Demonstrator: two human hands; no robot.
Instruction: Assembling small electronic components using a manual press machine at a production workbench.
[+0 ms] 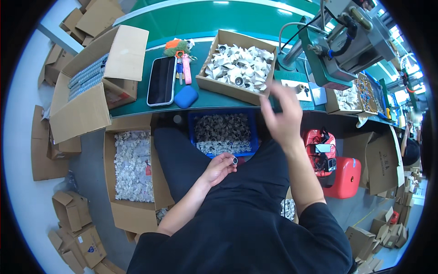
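Over my lap, my left hand is closed on a small round ring-shaped part, dark-rimmed with a pale middle, pinched at the fingertips. My right hand is raised at the table's front edge, by the right corner of a cardboard box of white finned parts. Its thumb stands apart from the fingers, whose tips are smeared by motion; nothing shows in them. Just beyond it lies a white plate with a small fixture, beside a green-and-grey press machine.
A phone, blue case and keys lie left of the parts box. Under the table, a blue bin of small parts sits between my legs. An open carton stands left, a red stool right.
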